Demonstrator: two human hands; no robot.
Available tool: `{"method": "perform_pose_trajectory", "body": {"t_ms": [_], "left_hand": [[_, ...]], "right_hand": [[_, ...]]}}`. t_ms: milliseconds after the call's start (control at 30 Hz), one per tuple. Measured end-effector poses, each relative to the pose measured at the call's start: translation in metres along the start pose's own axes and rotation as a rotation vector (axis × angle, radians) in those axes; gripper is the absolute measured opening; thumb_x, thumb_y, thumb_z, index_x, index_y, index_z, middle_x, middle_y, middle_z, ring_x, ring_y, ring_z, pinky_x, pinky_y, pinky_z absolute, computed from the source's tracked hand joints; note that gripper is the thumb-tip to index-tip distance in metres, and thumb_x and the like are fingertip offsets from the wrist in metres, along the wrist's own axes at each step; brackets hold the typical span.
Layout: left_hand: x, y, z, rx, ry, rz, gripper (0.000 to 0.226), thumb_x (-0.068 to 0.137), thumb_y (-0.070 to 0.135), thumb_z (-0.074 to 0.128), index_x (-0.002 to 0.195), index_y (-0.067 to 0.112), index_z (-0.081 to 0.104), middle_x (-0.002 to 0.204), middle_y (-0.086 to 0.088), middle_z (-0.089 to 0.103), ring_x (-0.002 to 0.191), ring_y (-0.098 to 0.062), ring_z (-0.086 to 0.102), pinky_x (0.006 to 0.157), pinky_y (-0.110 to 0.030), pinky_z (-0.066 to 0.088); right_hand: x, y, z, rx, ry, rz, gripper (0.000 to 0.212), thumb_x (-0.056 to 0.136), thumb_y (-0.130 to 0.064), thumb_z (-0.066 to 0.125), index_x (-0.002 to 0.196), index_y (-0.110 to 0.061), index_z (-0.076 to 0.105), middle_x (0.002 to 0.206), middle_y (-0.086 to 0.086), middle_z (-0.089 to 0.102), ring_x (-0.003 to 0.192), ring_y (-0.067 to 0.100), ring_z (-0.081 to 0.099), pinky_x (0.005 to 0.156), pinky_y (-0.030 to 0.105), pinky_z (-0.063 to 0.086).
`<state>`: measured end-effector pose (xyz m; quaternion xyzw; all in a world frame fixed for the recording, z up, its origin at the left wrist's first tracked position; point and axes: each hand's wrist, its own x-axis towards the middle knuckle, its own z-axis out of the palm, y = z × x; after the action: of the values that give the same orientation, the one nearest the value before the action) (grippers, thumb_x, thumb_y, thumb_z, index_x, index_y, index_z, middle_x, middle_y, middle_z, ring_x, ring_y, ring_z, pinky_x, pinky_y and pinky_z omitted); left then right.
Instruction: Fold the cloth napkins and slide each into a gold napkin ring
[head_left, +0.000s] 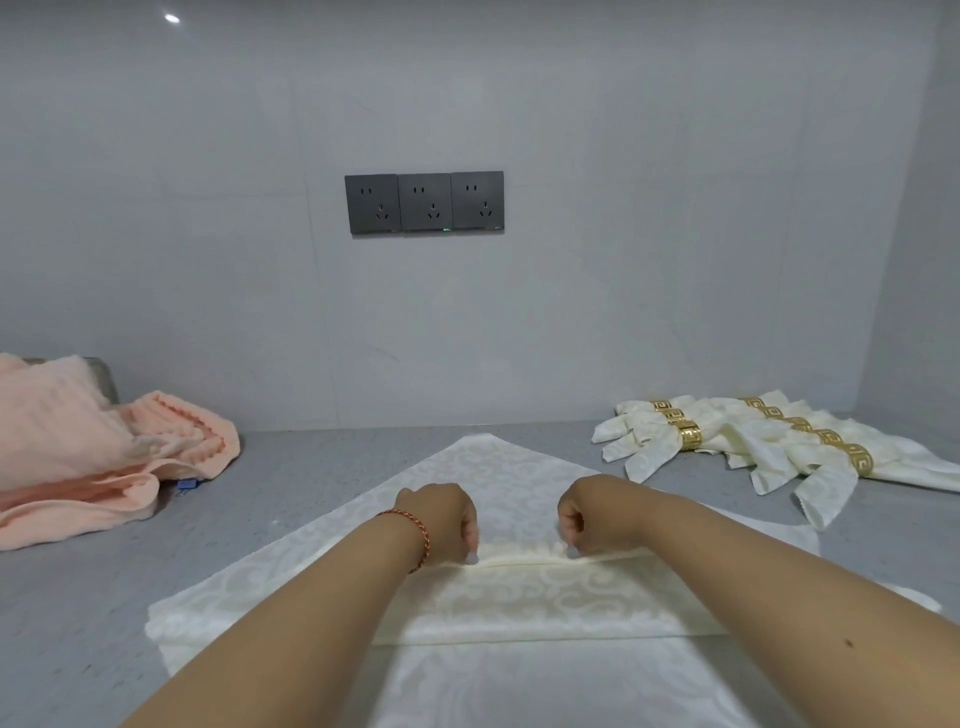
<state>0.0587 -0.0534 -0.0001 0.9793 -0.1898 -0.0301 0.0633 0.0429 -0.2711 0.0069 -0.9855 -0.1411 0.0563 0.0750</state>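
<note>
Cream damask napkin (498, 467) lies spread on the grey counter (78, 597) at lower centre of the frame, one corner pointing toward the wall. Both hands work at its middle: the left hand (441, 519) and the right hand (597, 514) each have fingers curled down, pinching a raised pleat (519, 558) that runs across the cloth between them. Nearer the bottom of the frame, an already turned band of cloth lies flat under the forearms.

Judging by this, the folding step is in hand, an accordion pleat being gathered row by row toward the far corner; the ring step has not begun for this napkin. At right of the frame, a pile of finished napkins (769, 447) lies with gold rings (690, 435) round them. No loose ring shows anywhere in view.

Next, the pleat likely needs laying flat and even along its whole length, then a fresh pinch farther up, with both hands keeping level so the fold stays straight.

Peach towels (78, 447) sit heaped at left, and three dark sockets (424, 202) are on the wall above.
</note>
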Motion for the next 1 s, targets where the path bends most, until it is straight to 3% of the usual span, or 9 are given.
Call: {"method": "perform_pose_trajectory", "body": {"t_ms": [100,200,300,400,533,700,833,900,1000], "left_hand": [[0.002,0.0,-0.002,0.009,-0.063,0.011,0.018,0.085,0.03,0.067,0.102,0.025,0.063,0.106,0.01,0.062,0.106,-0.013,0.057,0.102,-0.034,0.038],[0.0,0.002,-0.006,0.042,-0.109,0.006,0.034,0.088,0.032,0.064,0.121,0.022,0.06,0.118,0.007,0.061,0.113,-0.015,0.056,0.101,-0.033,0.04],[-0.002,0.005,-0.006,0.037,-0.112,0.021,0.026,0.088,0.026,0.062,0.113,0.021,0.066,0.111,0.006,0.064,0.106,-0.016,0.059,0.093,-0.03,0.041],[-0.009,0.006,-0.003,0.024,-0.046,0.047,0.006,0.086,0.019,0.06,0.089,0.023,0.062,0.089,0.012,0.059,0.093,-0.015,0.055,0.086,-0.027,0.036],[-0.02,0.003,0.003,-0.028,-0.004,0.032,0.023,0.08,0.009,0.05,0.065,0.027,0.053,0.083,0.013,0.06,0.096,-0.018,0.051,0.081,-0.024,0.046],[-0.031,0.006,0.001,0.017,-0.051,0.064,0.022,0.085,0.01,0.054,0.085,0.027,0.068,0.096,0.011,0.064,0.106,-0.02,0.054,0.09,-0.023,0.045],[-0.032,0.004,-0.004,-0.059,-0.083,0.016,0.024,0.087,0.03,0.06,0.064,0.023,0.062,0.066,0.011,0.056,0.072,-0.014,0.052,0.071,-0.022,0.039],[-0.028,0.004,-0.004,-0.078,-0.087,0.027,0.017,0.086,0.029,0.066,0.069,0.024,0.068,0.063,0.015,0.055,0.072,-0.01,0.054,0.072,-0.021,0.041],[-0.024,0.004,-0.001,-0.1,-0.074,0.058,0.007,0.081,0.025,0.074,0.082,0.024,0.067,0.076,0.018,0.059,0.08,-0.007,0.057,0.077,-0.022,0.046]], "right_hand": [[0.004,0.003,0.001,0.02,-0.053,0.026,0.02,0.082,-0.027,0.072,0.095,-0.024,0.057,0.093,-0.01,0.052,0.086,0.011,0.051,0.076,0.025,0.041],[0.004,0.002,0.0,-0.006,-0.074,0.025,0.025,0.085,-0.027,0.07,0.107,-0.018,0.063,0.096,-0.009,0.051,0.088,0.011,0.05,0.073,0.022,0.04],[0.001,-0.003,0.001,-0.073,-0.047,-0.032,0.007,0.086,-0.022,0.066,0.09,-0.021,0.061,0.092,-0.008,0.054,0.084,0.011,0.05,0.066,0.021,0.039],[-0.006,-0.003,0.008,-0.107,0.06,-0.068,0.027,0.079,-0.012,0.06,0.066,-0.029,0.044,0.076,-0.012,0.05,0.072,0.009,0.046,0.059,0.023,0.034],[-0.022,-0.007,0.014,-0.199,0.161,-0.155,0.032,0.072,-0.001,0.05,0.06,-0.025,0.032,0.069,-0.008,0.04,0.069,0.017,0.043,0.054,0.029,0.026],[-0.034,-0.011,0.013,-0.264,0.085,-0.208,0.033,0.076,-0.001,0.052,0.061,-0.026,0.036,0.074,-0.008,0.042,0.074,0.015,0.043,0.054,0.023,0.025],[-0.034,-0.011,0.009,-0.14,0.056,-0.135,0.028,0.079,-0.009,0.055,0.057,-0.022,0.046,0.063,-0.008,0.048,0.061,0.007,0.042,0.056,0.019,0.032],[-0.031,-0.009,0.007,-0.07,0.046,-0.107,0.033,0.08,-0.014,0.062,0.054,-0.023,0.044,0.06,-0.009,0.049,0.057,0.006,0.043,0.054,0.017,0.033],[-0.025,-0.008,0.006,-0.014,-0.017,-0.078,0.02,0.079,-0.024,0.072,0.072,-0.028,0.054,0.087,-0.011,0.06,0.075,0.006,0.052,0.064,0.02,0.04]]}}
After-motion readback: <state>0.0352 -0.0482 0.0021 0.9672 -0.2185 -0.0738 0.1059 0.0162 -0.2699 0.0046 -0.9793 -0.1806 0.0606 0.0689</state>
